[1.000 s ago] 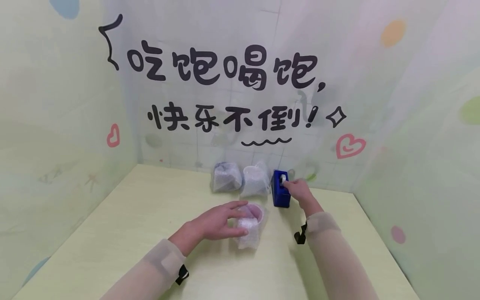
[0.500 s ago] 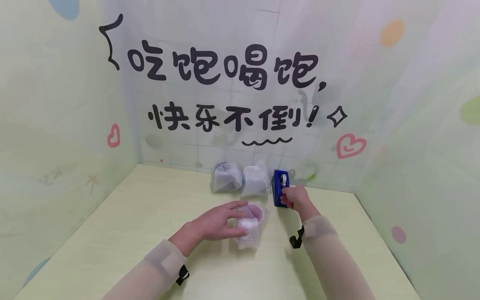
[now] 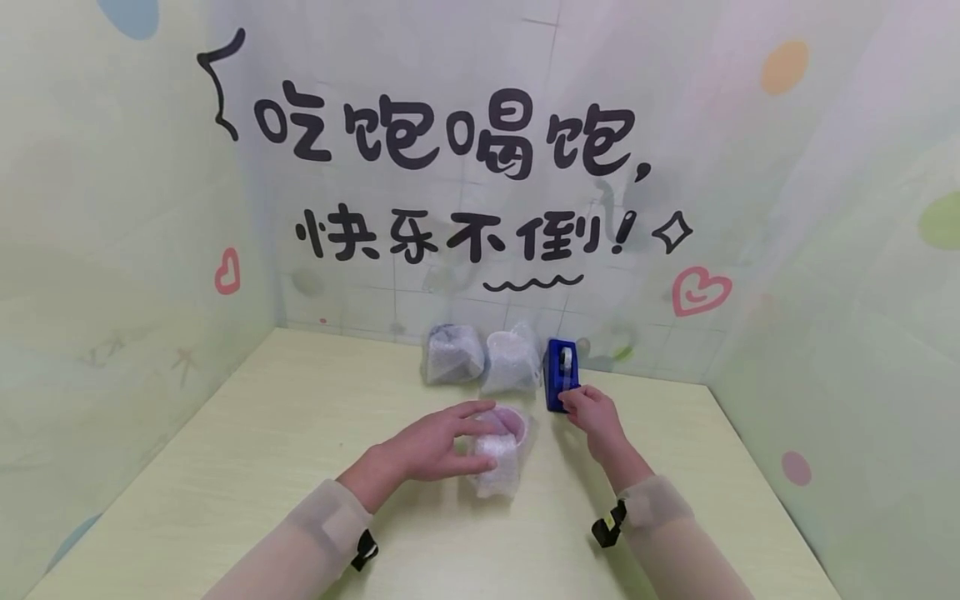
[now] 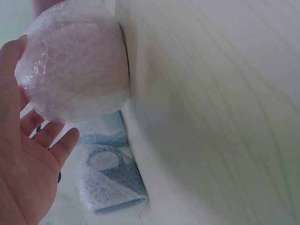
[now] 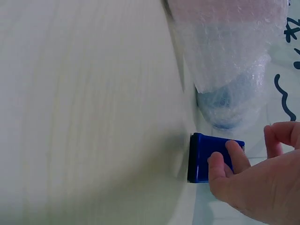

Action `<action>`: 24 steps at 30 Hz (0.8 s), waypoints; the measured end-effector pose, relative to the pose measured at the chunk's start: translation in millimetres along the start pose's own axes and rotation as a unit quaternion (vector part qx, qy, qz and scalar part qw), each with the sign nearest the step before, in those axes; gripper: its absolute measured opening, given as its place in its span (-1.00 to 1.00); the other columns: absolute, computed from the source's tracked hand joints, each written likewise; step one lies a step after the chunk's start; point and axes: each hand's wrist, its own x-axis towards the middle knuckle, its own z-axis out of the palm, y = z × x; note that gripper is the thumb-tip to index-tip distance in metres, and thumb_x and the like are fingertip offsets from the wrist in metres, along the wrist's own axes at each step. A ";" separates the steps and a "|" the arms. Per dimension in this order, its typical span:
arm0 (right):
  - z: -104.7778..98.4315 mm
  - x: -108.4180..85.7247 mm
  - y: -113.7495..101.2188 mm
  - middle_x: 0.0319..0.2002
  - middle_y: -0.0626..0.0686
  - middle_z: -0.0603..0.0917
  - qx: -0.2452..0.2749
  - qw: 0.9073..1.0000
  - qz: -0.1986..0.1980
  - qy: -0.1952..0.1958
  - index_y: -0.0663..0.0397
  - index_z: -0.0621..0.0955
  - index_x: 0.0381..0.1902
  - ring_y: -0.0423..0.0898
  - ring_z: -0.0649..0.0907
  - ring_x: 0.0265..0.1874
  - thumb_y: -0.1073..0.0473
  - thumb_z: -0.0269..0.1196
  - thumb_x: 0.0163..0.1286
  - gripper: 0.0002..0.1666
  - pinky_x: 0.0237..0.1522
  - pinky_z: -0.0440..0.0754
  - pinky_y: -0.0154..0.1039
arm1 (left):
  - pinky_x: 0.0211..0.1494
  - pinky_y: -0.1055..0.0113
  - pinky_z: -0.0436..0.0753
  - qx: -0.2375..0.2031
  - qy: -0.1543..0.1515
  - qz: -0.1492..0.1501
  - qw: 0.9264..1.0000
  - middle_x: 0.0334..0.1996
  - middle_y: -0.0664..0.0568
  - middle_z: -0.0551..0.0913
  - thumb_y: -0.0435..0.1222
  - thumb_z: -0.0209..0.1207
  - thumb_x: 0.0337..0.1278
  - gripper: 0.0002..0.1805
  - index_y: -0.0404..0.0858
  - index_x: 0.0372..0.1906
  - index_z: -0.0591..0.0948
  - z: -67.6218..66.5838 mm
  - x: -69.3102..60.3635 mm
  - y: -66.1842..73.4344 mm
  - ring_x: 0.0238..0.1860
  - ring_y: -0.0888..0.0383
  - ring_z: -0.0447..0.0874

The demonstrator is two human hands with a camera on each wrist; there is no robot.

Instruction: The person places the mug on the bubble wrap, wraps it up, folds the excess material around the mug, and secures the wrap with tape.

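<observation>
A pink cup in bubble wrap (image 3: 504, 467) sits on the table in front of me, its round rim showing through the wrap. My left hand (image 3: 431, 442) holds it from the left, thumb on the near side and fingers over the top; the left wrist view shows the wrapped cup (image 4: 77, 65) close up. To the right stands a blue tape dispenser (image 3: 556, 371) with a roll of clear tape (image 3: 566, 358). Just in front of it my right hand (image 3: 600, 421) pinches the tape's free end between thumb and index finger. Its other fingers lie near the dispenser's side (image 5: 204, 159).
Behind the cup, two more bubble-wrapped items stand near the back wall: a greyish-blue one (image 3: 453, 357) and a whitish cup-like one (image 3: 512, 362). In the left wrist view, a handle opening shows on a wrapped mug (image 4: 110, 183). Printed cloth walls enclose the pale table (image 3: 262, 467).
My right hand has drawn the tape from the roll down toward me, past the dispenser's front. The left hand and the wrapped cup have stayed in place.
</observation>
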 end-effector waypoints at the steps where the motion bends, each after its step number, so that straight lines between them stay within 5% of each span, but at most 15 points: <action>1: -0.2 -1.7 1.3 0.17 0.24 0.71 0.011 1.000 -0.006 -0.002 0.16 0.58 -0.34 0.11 0.67 0.19 0.25 0.19 0.57 -0.80 0.52 0.58 0.15 | 0.62 -0.20 0.50 0.000 0.001 0.001 1.000 0.69 -0.05 0.38 0.12 0.34 0.46 -0.36 -0.09 0.47 0.66 -0.3 0.0 0.0 0.65 -0.20 0.40; 8: -11.0 -11.7 7.8 0.44 0.36 0.50 0.079 0.993 -0.030 -0.081 0.02 0.40 -0.42 0.19 0.46 0.50 0.30 0.09 0.62 -0.69 0.69 0.32 0.17 | 0.62 -0.21 0.50 -0.002 0.003 0.000 1.000 0.69 -0.05 0.37 0.12 0.34 0.46 -0.36 -0.08 0.48 0.66 0.0 0.1 -1.2 0.65 -0.20 0.40; 12: -15.5 -11.5 13.3 0.12 0.18 0.52 0.104 0.985 -0.049 -0.127 0.00 0.30 -0.40 0.16 0.40 0.36 0.30 0.07 0.59 -0.70 0.63 0.24 0.10 | 0.62 -0.21 0.49 -0.001 0.000 -0.002 1.000 0.70 -0.04 0.36 0.12 0.34 0.46 -0.35 -0.08 0.49 0.65 0.7 0.4 -1.1 0.66 -0.20 0.39; 14: -16.8 -10.5 17.5 -0.08 0.15 0.37 0.119 0.980 -0.063 -0.144 -0.02 0.30 -0.41 0.19 0.33 0.28 0.30 0.06 0.58 -0.69 0.55 0.16 0.10 | 0.63 -0.21 0.49 -0.001 -0.001 -0.003 1.000 0.70 -0.04 0.36 0.12 0.34 0.46 -0.35 -0.09 0.49 0.65 0.9 0.6 -0.9 0.66 -0.20 0.39; 17: -20.2 -10.3 24.7 0.22 0.46 0.44 0.129 0.973 -0.079 -0.175 -0.09 0.41 -0.44 0.39 0.23 0.56 0.29 0.00 0.59 -0.67 0.70 -0.16 0.26 | 0.63 -0.21 0.48 -0.001 -0.002 -0.004 1.000 0.70 -0.04 0.36 0.13 0.33 0.46 -0.34 -0.09 0.50 0.64 1.3 0.8 -0.9 0.66 -0.20 0.39; 20: -23.9 -10.4 31.3 0.69 0.63 -0.03 0.122 0.967 -0.095 -0.203 -0.22 0.52 -0.46 0.50 -0.16 0.76 0.29 -0.06 0.56 -0.59 0.67 -0.60 0.43 | 0.63 -0.22 0.49 0.000 -0.001 -0.005 1.000 0.70 -0.04 0.36 0.13 0.33 0.46 -0.33 -0.09 0.50 0.64 1.5 0.9 -0.9 0.66 -0.20 0.39; 21: -24.8 -10.8 32.7 0.72 0.59 -0.20 0.119 0.965 -0.099 -0.210 -0.25 0.54 -0.45 0.51 -0.25 0.76 0.28 -0.08 0.55 -0.57 0.63 -0.68 0.45 | 0.62 -0.22 0.49 0.000 0.000 -0.005 1.000 0.70 -0.04 0.36 0.13 0.33 0.46 -0.33 -0.09 0.50 0.64 1.6 1.0 -1.0 0.66 -0.20 0.39; 24: -25.3 -14.2 32.7 0.71 0.59 -0.13 0.116 0.967 -0.098 -0.205 -0.25 0.55 -0.46 0.48 -0.25 0.77 0.28 -0.07 0.54 -0.57 0.65 -0.65 0.43 | 0.62 -0.23 0.49 -0.003 0.000 -0.006 1.000 0.70 -0.04 0.36 0.13 0.33 0.46 -0.33 -0.10 0.50 0.64 1.8 1.2 -0.7 0.66 -0.21 0.39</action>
